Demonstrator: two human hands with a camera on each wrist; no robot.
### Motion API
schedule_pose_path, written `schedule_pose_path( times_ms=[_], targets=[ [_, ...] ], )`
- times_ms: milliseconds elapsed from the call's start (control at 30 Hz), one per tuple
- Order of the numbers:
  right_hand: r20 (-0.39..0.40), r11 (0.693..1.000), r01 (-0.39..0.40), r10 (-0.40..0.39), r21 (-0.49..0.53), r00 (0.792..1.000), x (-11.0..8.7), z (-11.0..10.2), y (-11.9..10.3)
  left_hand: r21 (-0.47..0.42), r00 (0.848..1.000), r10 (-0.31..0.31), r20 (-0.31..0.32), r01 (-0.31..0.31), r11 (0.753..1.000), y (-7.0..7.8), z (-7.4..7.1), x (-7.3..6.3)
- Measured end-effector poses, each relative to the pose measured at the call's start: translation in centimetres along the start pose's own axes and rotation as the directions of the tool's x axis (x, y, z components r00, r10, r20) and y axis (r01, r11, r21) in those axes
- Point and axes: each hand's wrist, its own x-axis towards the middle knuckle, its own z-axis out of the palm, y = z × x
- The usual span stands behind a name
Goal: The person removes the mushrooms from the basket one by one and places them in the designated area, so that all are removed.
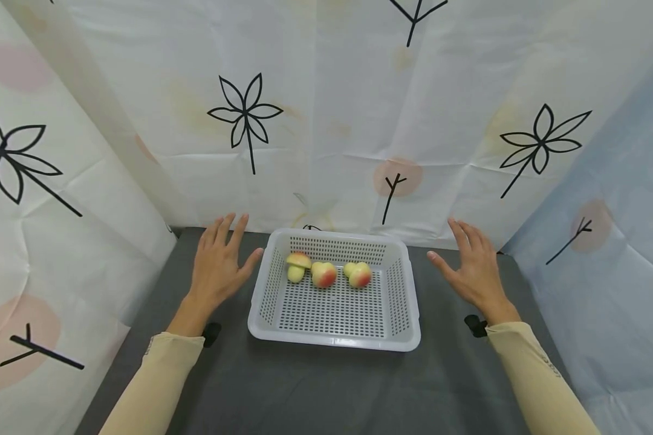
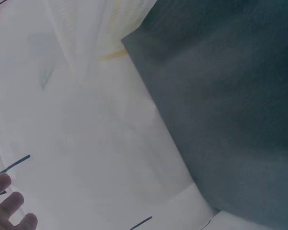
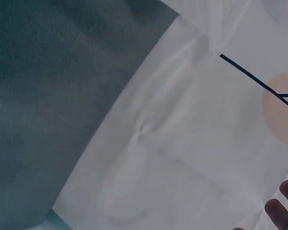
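A white perforated plastic basket (image 1: pixel 334 342) stands on the dark table between the two hands. Inside it, toward the back, a toy mushroom (image 1: pixel 298 266) with an orange-yellow cap is on the left. Beside it lie two yellow-and-red fruit-like pieces, one in the middle (image 1: pixel 323 275) and one to the right (image 1: pixel 358 275). My left hand (image 1: pixel 217 269) is held left of the basket, fingers spread and nothing in it. On the other side my right hand (image 1: pixel 472 272) is likewise extended, apart from the basket and holding nothing. Only some fingertips show in each wrist view.
A dark grey table (image 1: pixel 326 393) carries the basket. White cloth (image 1: pixel 337 121) printed with black line flowers hangs behind it, with more cloth at the left and right sides. Each wrist wears a small black device, such as the one on the right wrist (image 1: pixel 476 326).
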Motion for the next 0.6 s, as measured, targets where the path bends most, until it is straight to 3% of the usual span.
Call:
schedule_pose_path(
  times_ms=[133,333,600],
  targets=[
    [0.019,0.996,-0.049,0.048,0.071,0.999,-0.7,0.7,-0.9,-0.073,1.0,-0.004,-0.006,0.004,0.997,0.2,0.9,-1.2],
    [0.027,0.982,-0.07,0.066,0.176,0.997,-1.3,1.9,-2.4,-0.192,0.994,-0.064,0.092,0.081,0.978,0.4,2.2,-3.1],
    [0.101,0.933,-0.107,0.076,0.345,0.992,-1.2,3.3,-4.4,-0.39,0.97,-0.146,0.195,0.213,0.896,0.1,4.3,-5.4]
  ],
)
